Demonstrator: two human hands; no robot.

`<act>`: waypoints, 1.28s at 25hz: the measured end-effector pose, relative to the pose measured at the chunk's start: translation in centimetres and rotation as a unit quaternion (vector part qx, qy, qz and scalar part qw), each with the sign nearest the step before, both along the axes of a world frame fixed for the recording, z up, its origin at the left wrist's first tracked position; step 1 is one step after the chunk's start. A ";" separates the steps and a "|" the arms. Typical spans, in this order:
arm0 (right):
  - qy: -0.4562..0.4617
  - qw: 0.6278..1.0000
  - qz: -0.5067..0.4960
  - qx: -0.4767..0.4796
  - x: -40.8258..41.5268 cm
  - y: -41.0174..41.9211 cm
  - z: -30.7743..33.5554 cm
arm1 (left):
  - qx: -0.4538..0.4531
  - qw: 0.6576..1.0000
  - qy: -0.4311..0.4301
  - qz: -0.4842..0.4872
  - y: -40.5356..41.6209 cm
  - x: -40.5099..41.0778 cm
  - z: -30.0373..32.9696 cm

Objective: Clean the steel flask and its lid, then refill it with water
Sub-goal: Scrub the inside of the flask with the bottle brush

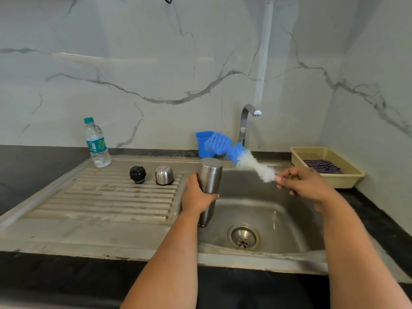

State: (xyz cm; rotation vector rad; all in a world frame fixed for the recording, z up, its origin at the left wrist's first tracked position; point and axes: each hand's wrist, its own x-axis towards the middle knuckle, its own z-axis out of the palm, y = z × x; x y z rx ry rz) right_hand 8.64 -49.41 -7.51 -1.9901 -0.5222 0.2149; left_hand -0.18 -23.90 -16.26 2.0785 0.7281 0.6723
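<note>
Lids [164, 175] and water bottle [97, 142] stand on drainboard [89, 204].

Open sink basin [263, 210] lies between both arms; tap [246, 121], blue cup [203, 143] and yellow basket [327, 168] crowd its back and right edges.

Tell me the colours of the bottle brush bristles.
Blue at the far end, white nearer the right hand; bottle brush, head view.
</note>
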 end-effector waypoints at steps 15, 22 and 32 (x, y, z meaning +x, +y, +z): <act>0.040 0.988 0.027 -0.147 1.6 -2.8 0.4 | 0.043 0.999 0.031 -0.012 -0.6 0.0 0.0; 0.088 0.983 0.041 -0.157 1.7 -1.7 -0.4 | 0.043 0.999 0.024 -0.001 -0.6 -0.1 0.1; 0.126 0.983 0.036 -0.131 1.2 -2.1 0.0 | 0.041 0.999 0.015 -0.002 -0.9 0.7 -0.2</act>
